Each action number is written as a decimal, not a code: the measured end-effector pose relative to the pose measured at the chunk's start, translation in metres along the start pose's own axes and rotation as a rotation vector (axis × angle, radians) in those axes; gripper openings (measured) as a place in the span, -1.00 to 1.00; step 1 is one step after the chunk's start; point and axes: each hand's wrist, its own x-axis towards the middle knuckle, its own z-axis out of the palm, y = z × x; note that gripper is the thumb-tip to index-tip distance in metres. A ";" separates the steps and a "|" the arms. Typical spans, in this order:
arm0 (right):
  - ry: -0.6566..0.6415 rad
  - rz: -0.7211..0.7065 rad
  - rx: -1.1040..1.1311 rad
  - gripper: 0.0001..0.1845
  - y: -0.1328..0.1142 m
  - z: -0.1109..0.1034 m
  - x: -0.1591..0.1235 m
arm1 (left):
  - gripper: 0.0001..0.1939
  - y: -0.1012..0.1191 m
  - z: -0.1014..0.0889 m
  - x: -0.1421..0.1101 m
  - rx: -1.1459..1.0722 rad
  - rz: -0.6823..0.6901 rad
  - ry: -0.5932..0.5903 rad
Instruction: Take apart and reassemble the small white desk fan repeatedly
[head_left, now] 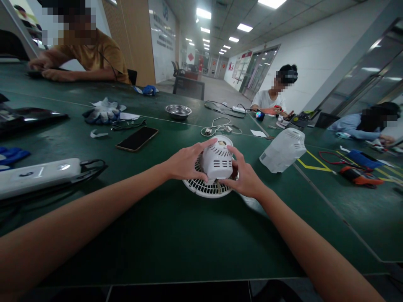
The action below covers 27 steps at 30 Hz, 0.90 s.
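Note:
A white vented motor housing (218, 161) sits over a round white fan grille (206, 189) on the green table. From the left, my left hand (191, 161) grips the housing, thumb low and fingers near its top. My right hand (245, 175) holds the opposite side in the same way, thumb at the lower edge. Between the hands the slotted face of the housing points toward me. What lies under the housing is mostly hidden. Just right of my right hand stands a white translucent plastic cover (283, 151) with slots at its top.
Left of my hands lie a black phone (137, 139), work gloves (103, 111) and a white device (40, 176) with a strap. Behind are a metal bowl (178, 111) and a white cable (220, 126). An orange multimeter (360, 176) lies right. Several people sit around the table.

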 end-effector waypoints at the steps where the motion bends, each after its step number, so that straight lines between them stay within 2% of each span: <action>1: 0.002 -0.007 -0.021 0.14 0.005 -0.003 -0.001 | 0.18 -0.001 0.000 -0.001 0.024 -0.002 0.006; 5: 0.084 0.006 -0.098 -0.01 0.031 -0.016 -0.002 | -0.13 -0.011 0.003 -0.007 0.010 -0.068 0.114; 9: 0.205 0.082 -0.061 -0.33 0.046 -0.019 -0.003 | -0.36 -0.026 0.006 -0.011 -0.101 -0.363 0.313; 11: 0.264 0.099 0.015 -0.43 0.045 -0.016 -0.003 | -0.45 -0.031 0.007 -0.012 -0.138 -0.520 0.293; 13: 0.268 0.086 0.101 -0.42 0.040 -0.012 -0.004 | -0.48 -0.034 0.008 -0.012 -0.146 -0.595 0.210; 16: 0.201 0.069 0.137 -0.16 0.032 -0.007 -0.004 | -0.47 -0.036 0.009 -0.013 -0.145 -0.591 0.161; 18: 0.183 0.097 0.108 0.09 0.029 -0.003 -0.003 | -0.46 -0.036 0.009 -0.014 -0.149 -0.585 0.184; 20: 0.216 0.135 0.102 0.19 0.028 -0.001 0.000 | -0.47 -0.037 0.009 -0.016 -0.167 -0.575 0.227; 22: 0.287 0.164 0.192 0.17 0.028 0.000 0.002 | -0.48 -0.038 0.009 -0.017 -0.240 -0.535 0.302; 24: 0.368 0.215 0.373 0.12 0.028 0.001 0.003 | -0.47 -0.039 0.008 -0.018 -0.358 -0.442 0.403; 27: 0.475 0.328 0.672 -0.09 0.026 0.002 0.005 | -0.44 -0.037 0.007 -0.016 -0.438 -0.273 0.550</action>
